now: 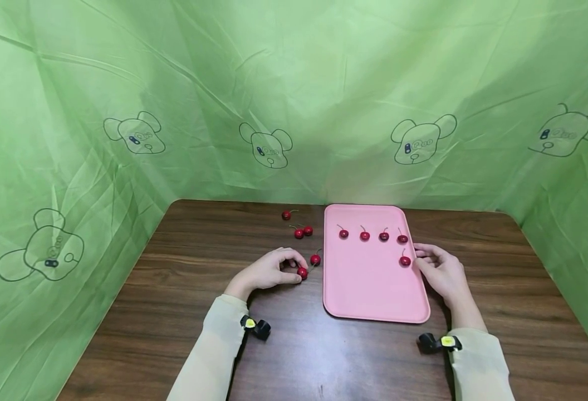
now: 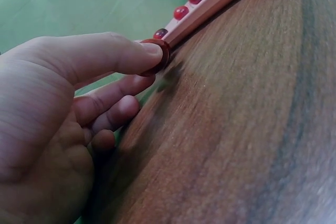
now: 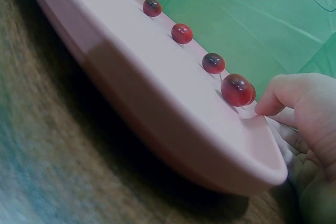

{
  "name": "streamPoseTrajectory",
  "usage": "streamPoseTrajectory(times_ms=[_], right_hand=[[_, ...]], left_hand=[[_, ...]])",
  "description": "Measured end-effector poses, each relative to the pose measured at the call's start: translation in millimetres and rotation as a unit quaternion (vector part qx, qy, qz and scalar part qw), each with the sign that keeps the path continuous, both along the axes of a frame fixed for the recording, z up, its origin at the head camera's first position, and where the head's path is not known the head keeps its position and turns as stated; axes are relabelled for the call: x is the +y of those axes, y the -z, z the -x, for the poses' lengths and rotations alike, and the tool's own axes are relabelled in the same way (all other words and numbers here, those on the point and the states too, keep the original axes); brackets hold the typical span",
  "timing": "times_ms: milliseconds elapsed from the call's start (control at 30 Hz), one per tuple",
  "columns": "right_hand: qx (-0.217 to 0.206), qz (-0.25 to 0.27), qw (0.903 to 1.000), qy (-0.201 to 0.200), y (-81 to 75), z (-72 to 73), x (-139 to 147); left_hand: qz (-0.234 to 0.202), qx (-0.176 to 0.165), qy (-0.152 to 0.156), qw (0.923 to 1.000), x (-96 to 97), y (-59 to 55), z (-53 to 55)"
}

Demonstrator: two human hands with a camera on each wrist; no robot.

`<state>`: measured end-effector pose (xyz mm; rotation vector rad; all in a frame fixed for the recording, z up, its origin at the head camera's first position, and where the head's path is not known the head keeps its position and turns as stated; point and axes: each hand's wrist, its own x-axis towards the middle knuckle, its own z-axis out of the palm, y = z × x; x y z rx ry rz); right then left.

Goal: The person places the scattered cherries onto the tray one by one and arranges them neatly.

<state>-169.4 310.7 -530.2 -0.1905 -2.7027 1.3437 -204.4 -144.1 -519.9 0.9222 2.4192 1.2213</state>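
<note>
**Green curtain [image 1: 324,83] above brown wooden table [image 1: 174,345], pink tray [image 1: 369,289] and red cherries [image 1: 344,234]**

Across the top half of the frame, curtain with animal-head outlines [image 1: 269,150]. Across the lower half, table, with tray right of centre. At bottom left and right, pale sleeves [image 1: 204,356] with black straps [image 1: 262,329]. Right of centre, right hand [image 1: 441,273] gripping the tray's right rim. Left of the tray, left hand [image 1: 274,270], pinching one cherry [image 1: 302,273] between thumb and fingertips. On the tray, five cherries: four in an upper row, one below at right. On the table to its left, four more: one beside the pinched cherry, three higher up.
</note>
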Motion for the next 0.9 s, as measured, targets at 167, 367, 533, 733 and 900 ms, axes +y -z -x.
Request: streamPoseTrajectory(times_ms=[167,367,533,733,900], right_hand=[[-0.006,-0.004,1.0000,0.000,-1.1,-1.2,0.0],[-0.007,-0.006,1.0000,0.000,-1.2,-1.5,0.1],[-0.005,-0.005,1.0000,-0.001,-1.9,-2.0,-0.1],[-0.004,-0.004,1.0000,-0.003,-1.6,-2.3,0.2],[-0.005,-0.003,1.0000,-0.003,-1.3,-1.7,0.1]], left_hand=[[-0.014,-0.018,-0.004,0.9997,-0.7,-0.6,-0.1],[-0.040,-0.034,-0.001,0.9986,0.1,-0.5,0.6],[-0.053,-0.044,-0.005,0.9976,1.2,-0.2,0.8],[-0.071,-0.056,-0.020,0.9957,1.8,0.2,0.1],[-0.077,-0.050,-0.040,0.9950,2.3,-1.8,0.0]])
